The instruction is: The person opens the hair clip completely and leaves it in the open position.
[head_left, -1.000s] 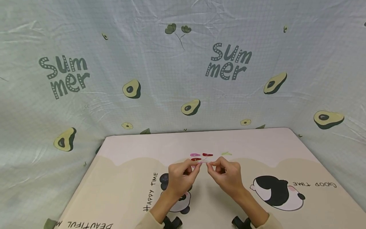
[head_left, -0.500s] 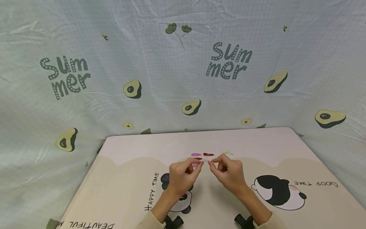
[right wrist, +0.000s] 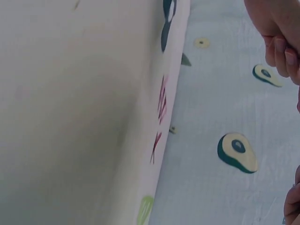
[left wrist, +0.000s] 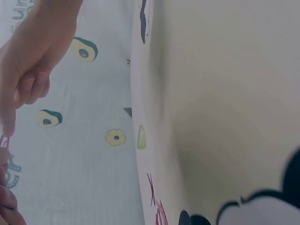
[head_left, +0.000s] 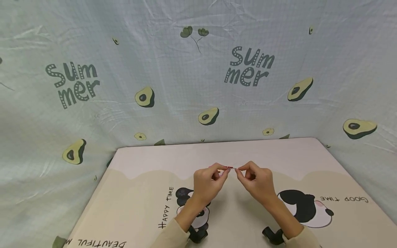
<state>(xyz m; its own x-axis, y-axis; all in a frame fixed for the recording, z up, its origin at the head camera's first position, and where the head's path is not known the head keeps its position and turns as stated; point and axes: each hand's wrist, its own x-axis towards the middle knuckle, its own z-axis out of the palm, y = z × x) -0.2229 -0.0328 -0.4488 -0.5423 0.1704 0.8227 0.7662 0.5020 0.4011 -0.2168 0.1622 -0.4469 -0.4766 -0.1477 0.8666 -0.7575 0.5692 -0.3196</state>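
Note:
In the head view my left hand (head_left: 211,181) and right hand (head_left: 255,181) face each other above the table, fingertips close together. Between them is a small pink hair clip (left wrist: 4,142), pinched from either side by thumb and forefinger. The left wrist view catches it at the left edge, with the right hand (left wrist: 37,56) above and fingers of the left hand (left wrist: 8,204) below. On the table behind lie a light green hair clip (left wrist: 141,137), a dark red hair clip (right wrist: 155,147) and several pink and red ones (right wrist: 162,101), mostly hidden from the head camera.
The table (head_left: 139,199) has a cream and pink cover with printed cartoon animals. A pale curtain (head_left: 173,75) printed with avocados hangs along its far edge. Black wrist mounts (head_left: 273,236) sit under both forearms.
Both hands have moved up and to the right in the head view, still holding the clip between them. They now cover most of the hair clips lying behind.

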